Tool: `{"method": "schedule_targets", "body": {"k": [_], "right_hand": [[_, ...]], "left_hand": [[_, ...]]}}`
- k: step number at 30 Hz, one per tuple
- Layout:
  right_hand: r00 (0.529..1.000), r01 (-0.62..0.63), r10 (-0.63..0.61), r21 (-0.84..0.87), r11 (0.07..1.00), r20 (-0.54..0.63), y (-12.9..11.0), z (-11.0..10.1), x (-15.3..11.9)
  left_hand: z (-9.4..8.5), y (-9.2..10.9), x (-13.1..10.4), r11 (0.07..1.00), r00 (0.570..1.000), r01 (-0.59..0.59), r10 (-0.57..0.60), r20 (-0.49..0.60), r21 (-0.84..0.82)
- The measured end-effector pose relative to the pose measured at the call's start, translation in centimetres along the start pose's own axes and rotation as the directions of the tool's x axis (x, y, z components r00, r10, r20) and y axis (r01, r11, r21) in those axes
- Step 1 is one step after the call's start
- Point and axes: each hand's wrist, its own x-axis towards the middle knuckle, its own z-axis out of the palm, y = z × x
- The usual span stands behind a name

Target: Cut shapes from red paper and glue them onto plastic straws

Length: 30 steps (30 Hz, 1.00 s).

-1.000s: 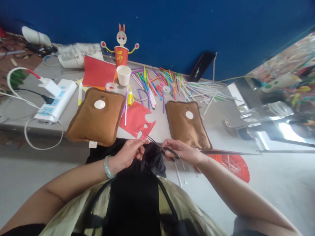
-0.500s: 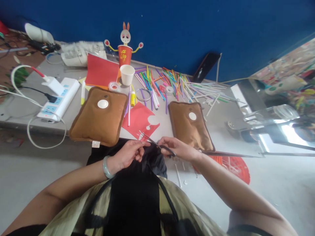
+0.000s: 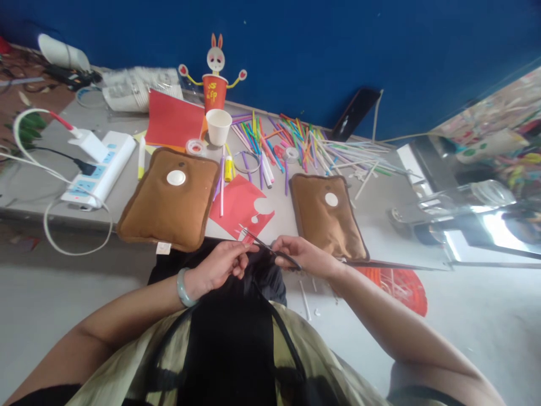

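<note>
My right hand (image 3: 302,255) grips a pair of dark-handled scissors (image 3: 288,260), whose blades point up and left toward my other hand. Between the fingertips of my left hand (image 3: 224,262) is a small red paper piece (image 3: 248,239), which meets the blades; its outline is hard to make out. Just beyond the hands a larger red sheet (image 3: 236,206) with a round cutout lies at the table edge. Brown padded pouches lie on both sides, one at the left (image 3: 171,200) and one at the right (image 3: 328,214).
Behind the red sheet are a white paper cup (image 3: 218,127), a red cup with a rabbit figure (image 3: 214,92) and many coloured sticks (image 3: 262,141). A white power strip (image 3: 101,172) lies at left. Below the table, at right, is a red basket (image 3: 416,290).
The scissor blades look closer together than before. Both hands have kept almost the same place, and the view has shifted very slightly.
</note>
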Motion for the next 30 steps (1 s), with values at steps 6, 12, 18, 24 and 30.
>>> {"method": "schedule_targets", "body": {"k": [6, 12, 18, 24, 30], "right_hand": [[1.000, 0.013, -0.013, 0.012, 1.000, -0.012, 0.1, 0.1, -0.1], [0.999, 0.016, -0.015, 0.031, 0.999, -0.032, 0.2, 0.4, -0.2], [0.998, 0.011, -0.008, 0.035, 0.999, -0.070, 1.2, 0.4, 0.0], [0.991, 0.092, -0.085, 0.060, 0.994, -0.104, 1.1, 0.5, -1.2], [0.824, 0.382, -0.344, -0.005, 0.924, -0.450, -0.3, 2.6, -1.7]], "left_hand": [[-0.2, -0.3, 0.2, 1.000, 1.000, 0.000, 0.000, 0.007, -0.009], [-0.4, -0.6, 0.1, 1.000, 1.000, -0.004, 0.004, 0.020, 0.000], [-0.3, -0.6, 0.0, 0.999, 1.000, -0.008, 0.008, 0.012, 0.032], [-0.3, -0.1, -0.7, 0.996, 0.999, -0.023, 0.020, 0.037, 0.081], [0.1, 2.0, -2.2, 0.926, 0.971, -0.203, 0.149, 0.184, 0.317]]}}
